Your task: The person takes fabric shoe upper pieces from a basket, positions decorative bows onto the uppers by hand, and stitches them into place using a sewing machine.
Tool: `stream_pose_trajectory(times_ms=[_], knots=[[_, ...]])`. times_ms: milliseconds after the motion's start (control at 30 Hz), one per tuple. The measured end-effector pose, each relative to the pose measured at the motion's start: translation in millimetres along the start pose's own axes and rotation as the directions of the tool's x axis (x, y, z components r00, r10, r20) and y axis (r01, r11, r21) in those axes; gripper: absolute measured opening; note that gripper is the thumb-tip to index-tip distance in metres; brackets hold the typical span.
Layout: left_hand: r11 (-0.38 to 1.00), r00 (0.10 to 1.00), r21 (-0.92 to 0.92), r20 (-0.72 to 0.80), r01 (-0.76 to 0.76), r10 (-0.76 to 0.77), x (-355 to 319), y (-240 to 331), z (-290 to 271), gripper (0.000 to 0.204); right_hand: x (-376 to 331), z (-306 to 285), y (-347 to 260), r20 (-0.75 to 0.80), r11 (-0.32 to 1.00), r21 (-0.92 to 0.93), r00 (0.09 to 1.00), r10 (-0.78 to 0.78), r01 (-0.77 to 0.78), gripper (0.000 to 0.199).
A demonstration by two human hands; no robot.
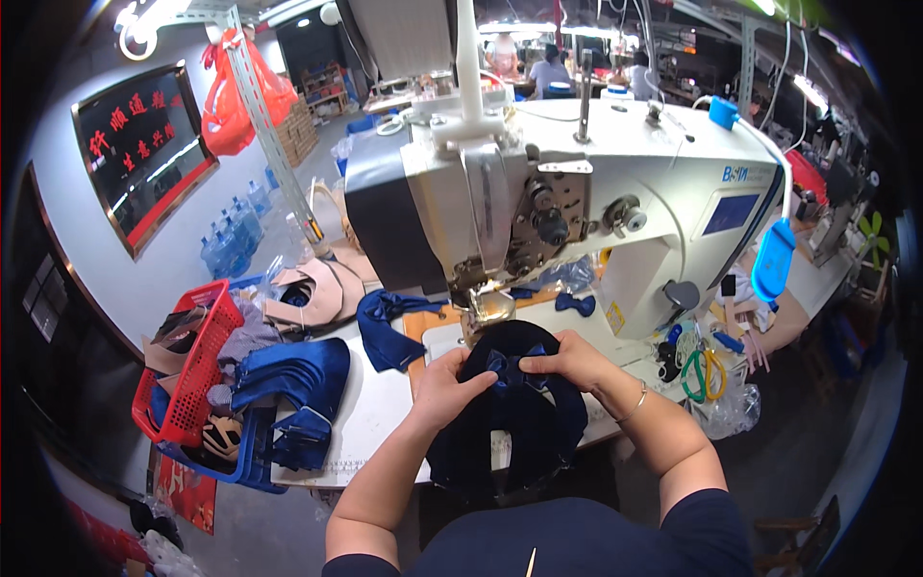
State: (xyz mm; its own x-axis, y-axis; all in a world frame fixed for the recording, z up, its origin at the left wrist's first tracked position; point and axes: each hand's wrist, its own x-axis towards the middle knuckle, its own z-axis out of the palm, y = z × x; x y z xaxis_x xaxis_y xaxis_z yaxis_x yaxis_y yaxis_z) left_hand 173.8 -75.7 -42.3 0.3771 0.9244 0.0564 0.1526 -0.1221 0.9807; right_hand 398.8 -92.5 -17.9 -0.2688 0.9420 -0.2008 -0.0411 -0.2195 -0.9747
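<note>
Both my hands hold a dark velvet U-shaped piece (567, 428) with a shiny blue bow (520, 371) at its middle. My left hand (450, 389) grips its left side, thumb pressed beside the bow. On the other side my right hand (579, 367) does the same, its thumb on the bow's right part. The curved top of the piece lies by the presser foot area of a white sewing machine (615, 183); whether the needle touches it is hidden. Its two legs hang toward me over the table's front edge. Another small blue bow (575, 304) lies on the machine bed behind.
Left of the machine lie stacked blue satin pieces (298, 375), another blue satin piece (383, 332) and beige curved pieces (322, 298). A red basket (207, 351) rests on a blue basket (255, 471). At right are green-handled scissors (692, 375) and a yellow-handled tool (714, 375).
</note>
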Motion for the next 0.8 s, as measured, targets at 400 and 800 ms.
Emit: stream_pose_trajectory(times_ms=[400, 800], knots=[[0.898, 0.99, -0.416, 0.053, 0.14, -0.13, 71.8, 26.2, -37.7, 0.02, 68.5, -10.8, -44.9, 0.062, 0.985, 0.12, 0.99, -0.129, 0.121, 0.033], [0.87, 0.997, -0.487, 0.045, 0.07, -0.055, 76.5, 12.1, -35.3, 0.022, 71.2, -4.7, -50.7, 0.033, 0.974, 0.095, 0.977, -0.212, 0.208, 0.04]])
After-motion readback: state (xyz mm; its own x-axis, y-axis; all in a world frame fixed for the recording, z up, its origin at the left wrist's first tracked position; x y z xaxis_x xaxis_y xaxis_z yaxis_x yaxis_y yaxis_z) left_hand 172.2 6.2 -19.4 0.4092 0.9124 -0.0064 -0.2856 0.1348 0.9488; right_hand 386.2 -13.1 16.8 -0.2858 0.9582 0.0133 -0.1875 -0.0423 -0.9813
